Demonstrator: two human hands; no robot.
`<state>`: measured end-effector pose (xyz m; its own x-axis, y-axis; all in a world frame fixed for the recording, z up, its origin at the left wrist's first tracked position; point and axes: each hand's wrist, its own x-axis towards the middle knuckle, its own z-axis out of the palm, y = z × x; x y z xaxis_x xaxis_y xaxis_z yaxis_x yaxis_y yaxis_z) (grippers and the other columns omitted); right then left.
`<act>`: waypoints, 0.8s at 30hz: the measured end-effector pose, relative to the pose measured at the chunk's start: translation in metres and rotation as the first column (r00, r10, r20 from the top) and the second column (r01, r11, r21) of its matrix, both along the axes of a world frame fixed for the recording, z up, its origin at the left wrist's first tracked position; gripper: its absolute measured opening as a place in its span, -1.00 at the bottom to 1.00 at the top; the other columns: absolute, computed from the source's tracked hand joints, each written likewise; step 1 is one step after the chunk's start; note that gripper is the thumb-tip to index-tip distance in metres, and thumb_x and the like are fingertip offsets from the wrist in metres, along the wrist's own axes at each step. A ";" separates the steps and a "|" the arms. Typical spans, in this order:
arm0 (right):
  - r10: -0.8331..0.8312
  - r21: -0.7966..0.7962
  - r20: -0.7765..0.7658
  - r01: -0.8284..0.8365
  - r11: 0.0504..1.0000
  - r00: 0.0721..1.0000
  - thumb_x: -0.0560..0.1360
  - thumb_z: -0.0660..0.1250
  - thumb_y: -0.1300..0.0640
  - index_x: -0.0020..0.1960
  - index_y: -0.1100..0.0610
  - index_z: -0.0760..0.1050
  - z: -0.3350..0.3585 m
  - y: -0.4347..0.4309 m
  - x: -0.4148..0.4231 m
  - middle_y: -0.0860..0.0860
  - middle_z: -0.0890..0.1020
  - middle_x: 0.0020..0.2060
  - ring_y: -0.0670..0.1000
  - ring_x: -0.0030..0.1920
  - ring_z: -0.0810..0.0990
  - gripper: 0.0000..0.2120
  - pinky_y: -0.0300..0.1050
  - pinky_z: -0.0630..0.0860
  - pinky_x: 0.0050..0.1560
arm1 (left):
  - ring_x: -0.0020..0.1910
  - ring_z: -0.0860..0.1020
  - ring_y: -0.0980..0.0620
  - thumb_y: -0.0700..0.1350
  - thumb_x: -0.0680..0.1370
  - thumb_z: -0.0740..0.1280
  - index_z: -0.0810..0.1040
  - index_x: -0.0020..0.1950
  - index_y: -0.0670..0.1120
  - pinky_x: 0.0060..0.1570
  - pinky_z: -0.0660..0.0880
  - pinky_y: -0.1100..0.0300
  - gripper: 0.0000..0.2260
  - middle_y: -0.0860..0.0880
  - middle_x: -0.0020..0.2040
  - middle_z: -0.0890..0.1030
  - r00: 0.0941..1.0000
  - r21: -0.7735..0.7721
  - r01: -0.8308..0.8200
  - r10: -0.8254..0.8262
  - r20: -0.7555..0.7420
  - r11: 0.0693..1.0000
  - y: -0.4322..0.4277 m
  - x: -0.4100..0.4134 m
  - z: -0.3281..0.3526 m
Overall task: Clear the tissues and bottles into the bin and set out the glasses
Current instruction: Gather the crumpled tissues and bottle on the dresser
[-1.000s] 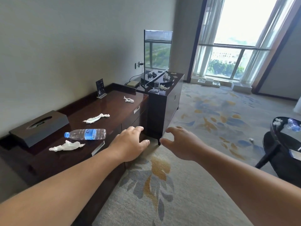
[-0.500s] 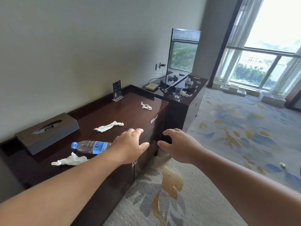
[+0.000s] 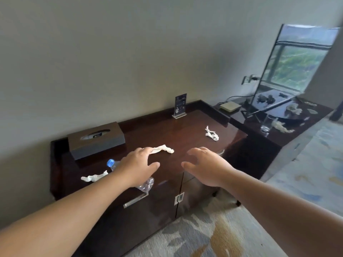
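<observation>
A dark wooden cabinet [image 3: 187, 130] carries three crumpled white tissues: one at the front left [image 3: 93, 177], one in the middle [image 3: 163, 148], one at the right [image 3: 212, 134]. A clear plastic bottle with a blue cap [image 3: 111, 162] lies on its side, mostly hidden under my left forearm. My left hand [image 3: 138, 164] hovers open above the bottle, fingertips near the middle tissue. My right hand [image 3: 206, 166] is open above the cabinet's front edge, holding nothing. A drinking glass [image 3: 268, 123] stands on the lower stand to the right, beside another tissue [image 3: 281, 126].
A dark tissue box [image 3: 96, 139] sits at the cabinet's back left and a small card stand [image 3: 180, 106] at the back. A TV [image 3: 295, 67] and a small box [image 3: 230, 106] occupy the lower stand. Patterned carpet [image 3: 213, 236] lies below.
The view has swung left and come closer to the cabinet. Both open hands have moved forward over its top, the left one now covering most of the bottle.
</observation>
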<state>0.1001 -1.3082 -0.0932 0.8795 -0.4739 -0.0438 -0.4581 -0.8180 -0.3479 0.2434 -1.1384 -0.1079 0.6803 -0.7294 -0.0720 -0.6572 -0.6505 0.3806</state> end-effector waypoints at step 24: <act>0.378 0.113 -0.169 -0.363 0.925 0.910 0.51 0.15 -0.30 0.43 -0.06 0.30 -0.075 -0.008 0.237 -0.06 0.38 0.39 0.03 0.30 0.45 -0.43 -0.09 0.41 0.13 | 0.36 0.36 -0.05 0.14 0.56 0.20 0.21 0.49 0.01 0.28 0.37 -0.05 -0.46 -0.05 0.42 0.36 0.899 0.174 -0.402 0.423 -0.111 0.899 0.058 0.170 -0.088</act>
